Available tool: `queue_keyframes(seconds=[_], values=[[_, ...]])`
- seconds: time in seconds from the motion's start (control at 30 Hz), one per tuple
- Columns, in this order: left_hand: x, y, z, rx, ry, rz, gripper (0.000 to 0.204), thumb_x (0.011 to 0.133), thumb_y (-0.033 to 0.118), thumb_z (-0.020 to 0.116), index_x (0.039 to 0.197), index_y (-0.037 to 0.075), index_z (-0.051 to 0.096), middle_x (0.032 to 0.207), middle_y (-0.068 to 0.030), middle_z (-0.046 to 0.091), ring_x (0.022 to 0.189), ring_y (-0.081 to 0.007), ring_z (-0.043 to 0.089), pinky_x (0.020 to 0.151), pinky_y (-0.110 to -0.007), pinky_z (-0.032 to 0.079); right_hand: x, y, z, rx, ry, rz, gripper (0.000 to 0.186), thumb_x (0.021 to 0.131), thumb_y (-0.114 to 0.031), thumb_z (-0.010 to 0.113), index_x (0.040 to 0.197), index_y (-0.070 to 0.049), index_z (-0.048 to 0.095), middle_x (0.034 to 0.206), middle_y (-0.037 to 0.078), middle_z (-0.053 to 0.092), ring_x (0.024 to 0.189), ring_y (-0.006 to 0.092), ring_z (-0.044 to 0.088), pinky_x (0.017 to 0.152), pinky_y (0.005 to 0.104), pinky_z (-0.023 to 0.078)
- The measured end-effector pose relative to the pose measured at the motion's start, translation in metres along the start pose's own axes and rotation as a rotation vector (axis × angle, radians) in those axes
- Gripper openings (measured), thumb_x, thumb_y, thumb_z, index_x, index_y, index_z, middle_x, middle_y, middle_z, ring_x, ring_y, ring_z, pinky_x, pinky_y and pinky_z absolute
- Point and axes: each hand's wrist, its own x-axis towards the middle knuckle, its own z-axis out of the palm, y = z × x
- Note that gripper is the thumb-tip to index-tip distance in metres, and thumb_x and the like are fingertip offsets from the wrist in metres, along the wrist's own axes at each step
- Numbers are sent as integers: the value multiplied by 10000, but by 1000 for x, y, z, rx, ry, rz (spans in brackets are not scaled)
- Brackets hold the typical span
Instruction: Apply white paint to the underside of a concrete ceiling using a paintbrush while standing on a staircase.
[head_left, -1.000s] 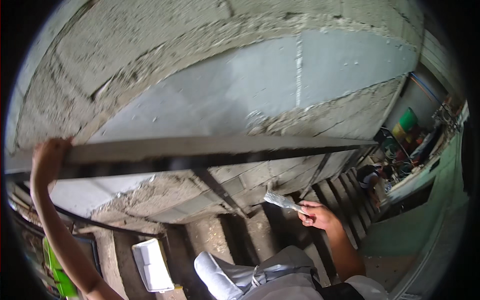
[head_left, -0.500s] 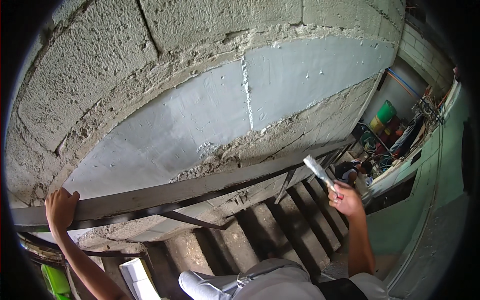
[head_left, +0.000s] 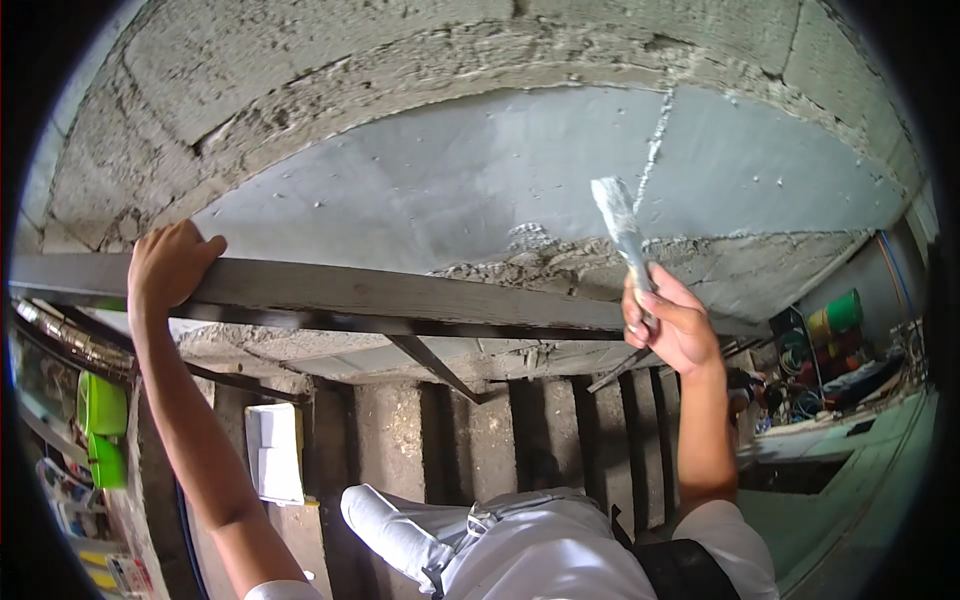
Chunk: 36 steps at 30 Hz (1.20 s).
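My left hand [head_left: 170, 268] grips the top of a dark railing beam [head_left: 420, 300] that runs along the rough block wall [head_left: 400, 45]. My right hand [head_left: 668, 318] is closed round the handle of a paintbrush [head_left: 618, 215], raised just above the railing with its pale, paint-coated bristles pointing up. Behind the brush is a smooth grey painted band [head_left: 420, 170] with a bumpy white seam and crumbly edges. A white tray [head_left: 275, 450] lies on the concrete stairs [head_left: 470, 440] below my left arm, near my trouser leg.
Green plastic containers [head_left: 105, 405] stand at the left. Struts descend from the railing toward the steps. At the far right a crouching co-worker [head_left: 742, 390] is partly hidden by my right arm, near a pile of hoses, drums [head_left: 840, 312] and clutter beside a pale green wall [head_left: 830, 530].
My right hand has lifted the brush higher and turned it more upright toward the painted band. My left hand still grips the railing, and the view has swung round to face the wall more squarely.
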Motion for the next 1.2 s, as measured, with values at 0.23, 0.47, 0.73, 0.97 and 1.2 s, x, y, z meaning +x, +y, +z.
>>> queue_keyframes(seconds=[0.23, 0.47, 0.73, 0.97, 1.2], values=[[-12, 3, -13, -79, 30, -74, 443, 793, 428, 552, 823, 9, 694, 951, -202, 678, 933, -344, 639, 881, -429, 460, 81, 14, 65, 105, -141, -94, 119, 964, -137, 486, 1024, -36, 463, 749, 11, 456, 538, 52, 376, 476, 206, 336], [-10, 5, -15, -102, 22, -55, 435, 782, 406, 566, 793, -3, 713, 870, -213, 680, 852, -353, 654, 858, -420, 477, 111, 33, 89, -77, 118, -219, 145, 1011, -190, 435, 968, -54, 464, 678, 8, 450, 455, 40, 318, 390, 203, 273], [-5, 1, -9, -99, -26, -58, 429, 789, 413, 567, 789, 2, 688, 891, -205, 673, 887, -350, 635, 875, -415, 457, 84, 35, 76, -334, 157, 30, 172, 1006, -225, 422, 931, -73, 446, 569, -8, 406, 400, 38, 294, 349, 196, 226], [-6, 1, -8, -124, 30, -51, 421, 798, 413, 559, 772, 6, 664, 873, -196, 666, 889, -352, 622, 870, -427, 446, 116, 23, 87, -441, 188, -318, 185, 1009, -201, 453, 892, -59, 440, 600, -24, 429, 480, 37, 365, 408, 204, 283], [-8, 4, -12, -101, -9, -94, 429, 780, 406, 572, 781, -10, 674, 881, -204, 671, 893, -351, 631, 881, -418, 449, 88, 57, 61, -462, 232, -98, 161, 999, -168, 452, 876, -64, 448, 578, -25, 414, 466, 41, 356, 406, 205, 272]])
